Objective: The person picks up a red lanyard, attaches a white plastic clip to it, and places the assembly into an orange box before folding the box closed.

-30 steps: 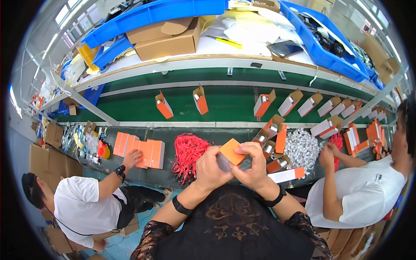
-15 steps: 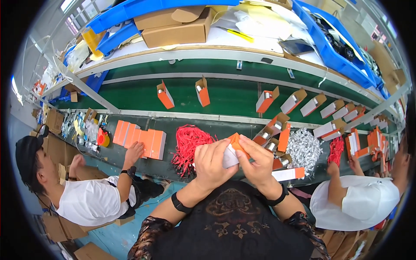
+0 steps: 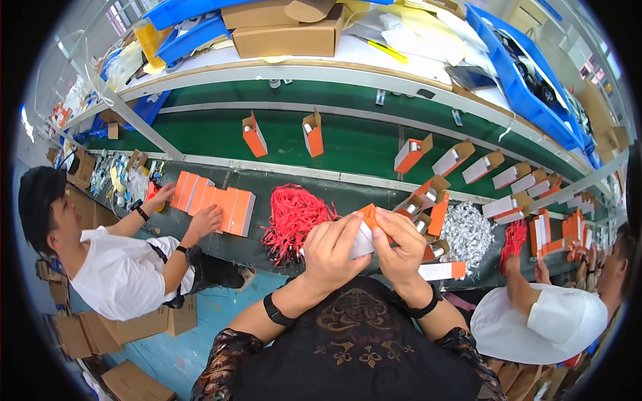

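head view: you hold a small white-and-orange box (image 3: 362,242) in front of your chest, over the near edge of the dark bench (image 3: 361,192), its orange end up toward 12 o'clock. your left hand (image 3: 332,257) is curled around the white body, fingers closed along its side; your right hand (image 3: 403,252) pinches the orange end between thumb and fingers. how far that end is folded you cannot tell, as your fingers cover much of it.

from the box, a heap of red cords (image 3: 292,224) lies at 9 o'clock, near your left hand, and past it stands a row of orange-topped boxes (image 3: 234,212), touched by a co-worker's hand (image 3: 208,219). at 2 o'clock are open boxes (image 3: 429,194) with pale contents showing; at 3 o'clock, a heap of silver packets (image 3: 466,234); at 4 o'clock, a long white box (image 3: 438,271) with an orange end, near your right hand. on the green surface (image 3: 361,147) two open orange boxes (image 3: 313,138) stand toward 11 o'clock. at 12 o'clock, above it, a shelf bears a brown carton (image 3: 287,40) and a yellow cutter (image 3: 388,50).
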A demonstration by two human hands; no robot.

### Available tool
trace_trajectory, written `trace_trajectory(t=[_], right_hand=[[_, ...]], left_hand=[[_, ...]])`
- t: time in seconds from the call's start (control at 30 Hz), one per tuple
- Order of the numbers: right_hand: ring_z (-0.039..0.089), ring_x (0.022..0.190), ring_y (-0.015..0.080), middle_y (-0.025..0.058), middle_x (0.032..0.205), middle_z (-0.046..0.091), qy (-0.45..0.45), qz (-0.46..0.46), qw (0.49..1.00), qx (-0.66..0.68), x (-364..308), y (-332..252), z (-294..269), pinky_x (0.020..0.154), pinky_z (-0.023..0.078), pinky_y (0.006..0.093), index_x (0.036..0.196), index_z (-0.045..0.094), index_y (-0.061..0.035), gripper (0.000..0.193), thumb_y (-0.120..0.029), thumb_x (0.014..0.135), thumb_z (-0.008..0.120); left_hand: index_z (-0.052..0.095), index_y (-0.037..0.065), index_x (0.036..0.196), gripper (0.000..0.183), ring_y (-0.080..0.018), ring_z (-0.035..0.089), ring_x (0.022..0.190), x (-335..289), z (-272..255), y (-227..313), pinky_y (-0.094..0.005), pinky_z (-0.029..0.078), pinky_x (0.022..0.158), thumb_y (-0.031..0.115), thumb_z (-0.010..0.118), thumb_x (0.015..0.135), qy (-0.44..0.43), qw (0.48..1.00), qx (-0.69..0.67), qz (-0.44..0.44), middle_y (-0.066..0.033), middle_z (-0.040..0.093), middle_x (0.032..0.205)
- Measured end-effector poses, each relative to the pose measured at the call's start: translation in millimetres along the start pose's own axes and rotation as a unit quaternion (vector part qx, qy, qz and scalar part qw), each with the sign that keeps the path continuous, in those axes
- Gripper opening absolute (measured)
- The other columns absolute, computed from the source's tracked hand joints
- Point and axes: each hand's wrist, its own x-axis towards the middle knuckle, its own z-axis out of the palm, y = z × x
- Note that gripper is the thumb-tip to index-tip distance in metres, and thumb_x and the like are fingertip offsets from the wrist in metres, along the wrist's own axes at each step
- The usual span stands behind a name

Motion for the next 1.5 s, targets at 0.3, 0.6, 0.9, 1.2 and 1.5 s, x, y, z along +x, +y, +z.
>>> trace_trajectory(t=[0.3,0.6,0.9,1.2,1.5], right_hand=[[0.059,0.111,0.0325,0.0148,0.121,0.067,-0.074,-0.077,0.994,0.003,3.5,7.6,17.8,0.093,0.049,0.0399,0.109,0.072,0.0004,0.035,-0.005,0.075,0.078],[0.047,0.132,0.0362,0.0206,0.144,0.050,-0.315,-0.023,0.949,-0.016,-0.3,26.9,35.4,0.105,0.042,0.0432,0.138,0.054,-0.0017,0.062,-0.011,0.081,0.074],[0.067,0.099,0.0194,0.0122,0.111,0.067,-0.313,0.263,0.912,-0.030,-68.3,98.1,-14.6,0.086,0.053,0.0297,0.122,0.061,0.0038,0.040,-0.007,0.086,0.072],[0.070,0.092,0.0197,0.0126,0.105,0.069,-0.261,0.375,0.885,-0.089,-108.0,77.2,-47.7,0.080,0.054,0.0294,0.117,0.064,0.0037,0.034,-0.005,0.086,0.072],[0.070,0.088,0.0285,0.0179,0.098,0.070,-0.200,0.389,0.883,-0.168,-135.5,61.9,-51.7,0.079,0.054,0.0359,0.112,0.067,0.0019,0.032,-0.011,0.083,0.074]], left_hand=[[0.062,-0.002,0.123,0.066,-0.0289,0.067,0.083,-8.8,-1.2,-13.3,-0.0370,0.054,0.075,0.016,0.080,0.062,0.008,0.996,-0.057,-0.067,-0.0134,0.070,0.106],[0.058,-0.001,0.130,0.076,-0.0361,0.064,0.098,-57.3,9.1,-63.9,-0.0426,0.052,0.085,0.025,0.082,0.063,-0.056,0.948,-0.138,-0.280,-0.0198,0.064,0.106],[0.053,-0.007,0.134,0.065,-0.0193,0.062,0.106,-150.3,-8.4,-271.2,-0.0314,0.050,0.090,0.022,0.077,0.082,-0.029,0.862,-0.122,-0.490,-0.0139,0.064,0.117],[0.059,-0.001,0.126,0.047,-0.0340,0.062,0.110,-160.0,12.4,-373.3,-0.0402,0.048,0.097,0.022,0.069,0.087,-0.252,0.836,0.153,-0.463,-0.0177,0.065,0.116],[0.056,0.019,0.132,0.055,-0.0363,0.047,0.126,-202.4,40.4,-329.3,-0.0553,0.036,0.105,0.018,0.072,0.079,-0.145,0.884,0.337,-0.289,-0.0143,0.051,0.134]])
